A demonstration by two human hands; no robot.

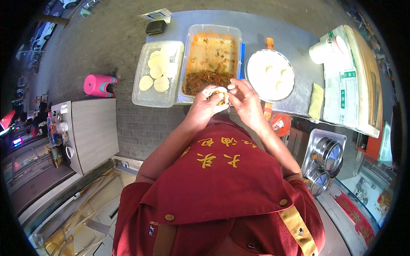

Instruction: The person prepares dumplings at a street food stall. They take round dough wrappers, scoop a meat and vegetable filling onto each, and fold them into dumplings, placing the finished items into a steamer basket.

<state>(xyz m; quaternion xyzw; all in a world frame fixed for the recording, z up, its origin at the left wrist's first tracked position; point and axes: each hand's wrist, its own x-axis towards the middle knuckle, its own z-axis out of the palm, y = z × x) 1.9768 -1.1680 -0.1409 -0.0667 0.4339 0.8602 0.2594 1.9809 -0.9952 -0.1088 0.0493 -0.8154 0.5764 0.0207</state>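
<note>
My left hand (202, 107) cups a filled dough wrapper (219, 98), its thumb pressed onto the brown filling. Close against the wrapper's right edge is my right hand (246, 100), fingers bent; whether they pinch the dough I cannot tell. Both hands are at the near edge of a clear plastic tub (213, 57) with dark minced filling (208, 81) heaped at its near end. Left of it, flat round dough wrappers (157, 68) lie on a shallow plastic tray (141, 97). To the right, a round steamer tray (256, 68) holds several pale, overexposed buns (282, 80).
A wooden strip (270, 43) runs under the steamer tray. Farther right are a folded yellow cloth (316, 101), stacked paper cups (326, 50) and a white-green box (341, 91). A black case (156, 27) sits at the table's far left corner. A pink stool (97, 85) stands left.
</note>
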